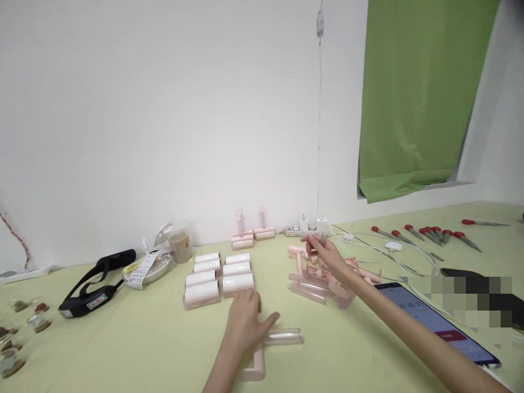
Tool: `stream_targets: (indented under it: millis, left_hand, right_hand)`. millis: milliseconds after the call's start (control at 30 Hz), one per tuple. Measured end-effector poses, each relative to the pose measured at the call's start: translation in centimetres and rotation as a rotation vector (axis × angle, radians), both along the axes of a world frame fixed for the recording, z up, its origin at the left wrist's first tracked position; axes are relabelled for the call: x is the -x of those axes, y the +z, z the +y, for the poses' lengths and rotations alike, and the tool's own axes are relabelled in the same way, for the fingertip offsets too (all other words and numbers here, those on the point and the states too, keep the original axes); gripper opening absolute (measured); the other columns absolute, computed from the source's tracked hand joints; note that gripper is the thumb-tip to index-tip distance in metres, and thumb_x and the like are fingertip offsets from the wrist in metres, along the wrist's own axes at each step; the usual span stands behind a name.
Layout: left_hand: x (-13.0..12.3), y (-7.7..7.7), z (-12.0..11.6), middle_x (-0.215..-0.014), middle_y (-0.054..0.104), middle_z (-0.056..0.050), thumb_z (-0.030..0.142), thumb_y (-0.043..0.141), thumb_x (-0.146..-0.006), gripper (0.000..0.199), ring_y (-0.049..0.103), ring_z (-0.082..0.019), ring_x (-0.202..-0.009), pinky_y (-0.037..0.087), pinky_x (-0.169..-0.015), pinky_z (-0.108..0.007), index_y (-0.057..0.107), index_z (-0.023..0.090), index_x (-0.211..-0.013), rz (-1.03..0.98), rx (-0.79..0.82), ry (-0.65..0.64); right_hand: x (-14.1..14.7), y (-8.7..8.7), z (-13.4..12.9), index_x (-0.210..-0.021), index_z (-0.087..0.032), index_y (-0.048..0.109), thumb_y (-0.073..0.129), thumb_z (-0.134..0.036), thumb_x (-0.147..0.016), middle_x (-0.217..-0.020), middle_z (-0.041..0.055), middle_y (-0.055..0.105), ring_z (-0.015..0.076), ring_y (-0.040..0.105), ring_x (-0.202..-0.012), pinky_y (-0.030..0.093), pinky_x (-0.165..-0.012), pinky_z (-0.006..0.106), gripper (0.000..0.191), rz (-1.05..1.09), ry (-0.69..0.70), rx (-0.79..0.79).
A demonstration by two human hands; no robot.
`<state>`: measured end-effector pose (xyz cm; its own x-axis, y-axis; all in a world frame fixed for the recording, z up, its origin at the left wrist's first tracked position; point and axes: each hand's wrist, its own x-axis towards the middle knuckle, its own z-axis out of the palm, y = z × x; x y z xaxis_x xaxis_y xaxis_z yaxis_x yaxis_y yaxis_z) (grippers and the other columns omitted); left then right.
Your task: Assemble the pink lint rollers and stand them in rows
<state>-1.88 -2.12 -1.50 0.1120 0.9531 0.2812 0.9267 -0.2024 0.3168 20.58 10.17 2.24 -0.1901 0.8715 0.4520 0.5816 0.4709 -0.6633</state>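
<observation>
My left hand (245,319) is over the near end of the white rolls, its thumb spread away and its fingertips by the nearest right-hand roll (238,285). Beneath it lie a pink plastic frame (257,363) and a clear tube (284,337), both partly covered by the hand. My right hand (321,252) hovers at the far side of a pile of pink plastic handles (319,272), with fingers bent and apart; no held part shows. A clear plastic cover (309,292) lies at the pile's near edge. Several white rolls (202,292) with pink bases stand in two columns.
Pink lint rollers (243,243) stand by the wall. A power strip (305,229) with white cables is behind the pile. On the right are a phone (436,325) and red-handled tools (432,234). A black strap (92,289) and a wrapped bowl (153,267) lie left.
</observation>
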Motion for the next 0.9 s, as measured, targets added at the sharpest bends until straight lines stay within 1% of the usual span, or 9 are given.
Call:
stream_targets:
  millis: [100,233,367,500,567,667,800,833,900]
  left_hand:
    - [1.0,-0.2,-0.4,-0.058,0.057,-0.007,0.061,0.034,-0.072,0.05,0.055,-0.025,-0.062,0.035,-0.06,-0.033,0.054,0.017,-0.059,0.072,0.134,0.163]
    - [1.2,-1.1,-0.4,-0.063,0.06,-0.004,0.049,0.04,-0.074,0.034,0.057,-0.022,-0.063,0.035,-0.057,-0.028,0.054,0.019,-0.068,-0.056,0.187,0.115]
    - [0.3,-1.7,0.3,-0.067,0.059,-0.001,0.043,0.029,-0.082,0.03,0.057,-0.017,-0.064,0.037,-0.056,-0.024,0.048,0.02,-0.082,-0.235,0.148,0.088]
    - [-1.1,-2.2,0.4,-0.061,0.055,0.002,0.057,0.026,-0.079,0.047,0.048,-0.012,-0.038,0.035,-0.039,-0.022,0.038,0.018,-0.101,-0.68,0.292,0.044]
    - [-1.6,-2.1,0.1,-0.052,0.05,0.005,0.061,0.028,-0.076,0.051,0.04,-0.01,-0.03,0.029,-0.033,-0.021,0.044,0.019,-0.1,-0.742,0.377,-0.012]
    - [-1.6,-1.3,-0.4,-0.044,0.045,0.007,0.06,0.035,-0.074,0.051,0.04,-0.011,-0.033,0.031,-0.035,-0.021,0.05,0.019,-0.1,-0.768,0.353,-0.076]
    - [0.4,0.3,-0.3,-0.035,0.037,0.01,0.06,0.034,-0.074,0.058,0.036,-0.009,-0.028,0.03,-0.034,-0.019,0.048,0.014,-0.108,-0.847,0.394,-0.175]
    - [1.0,0.6,-0.1,-0.034,0.034,0.011,0.061,0.031,-0.074,0.061,0.034,-0.009,-0.027,0.03,-0.033,-0.019,0.044,0.014,-0.111,-0.908,0.369,-0.178]
    - [1.6,0.8,0.5,-0.038,0.035,0.012,0.062,0.031,-0.073,0.064,0.036,-0.01,-0.027,0.032,-0.032,-0.02,0.032,0.016,-0.117,-1.02,0.309,-0.133]
  right_hand:
    - [2.4,-1.2,-3.4,-0.073,-0.019,0.064,0.04,-0.062,-0.071,-0.063,0.002,0.059,0.0156,0.054,-0.057,0.038,-0.052,0.025,0.049,-0.092,0.235,0.048]
    - [5.0,-4.1,-7.3,-0.075,-0.023,0.064,0.065,-0.052,-0.053,-0.072,-0.0005,0.061,0.0157,0.056,-0.061,0.033,-0.051,0.022,0.036,-0.465,0.526,-0.026]
    - [6.0,-5.6,-8.6,-0.084,-0.023,0.056,0.052,-0.032,-0.071,-0.071,-0.0001,0.064,0.0165,0.058,-0.061,0.03,-0.051,0.022,0.016,-0.579,0.436,-0.13]
    - [5.7,-5.4,-8.9,-0.089,-0.019,0.054,0.043,-0.033,-0.078,-0.064,0.0057,0.065,0.0196,0.058,-0.056,0.028,-0.049,0.024,0.021,-0.614,0.332,-0.24]
    - [5.6,-5.1,-9.1,-0.093,-0.019,0.055,0.043,-0.035,-0.079,-0.063,0.0063,0.066,0.0194,0.059,-0.056,0.029,-0.05,0.025,0.025,-0.597,0.365,-0.258]
    - [5.3,-4.5,-9.5,-0.092,-0.022,0.059,0.044,-0.032,-0.077,-0.06,0.0033,0.066,0.0165,0.058,-0.054,0.03,-0.051,0.024,0.023,-0.536,0.468,-0.25]
    - [3.1,-3.0,-9.4,-0.084,-0.023,0.063,0.045,-0.038,-0.077,-0.059,-0.001,0.064,0.0122,0.053,-0.049,0.032,-0.048,0.021,0.024,-0.375,0.543,-0.123]
    - [2.0,-2.4,-9.1,-0.086,-0.024,0.063,0.045,-0.041,-0.078,-0.061,-0.0016,0.063,0.0121,0.053,-0.05,0.033,-0.048,0.02,0.026,-0.332,0.5,-0.088]
    - [-0.4,-1.0,-8.0,-0.09,-0.027,0.062,0.045,-0.042,-0.077,-0.065,-0.002,0.064,0.0138,0.055,-0.054,0.034,-0.049,0.021,0.026,-0.285,0.277,-0.053]
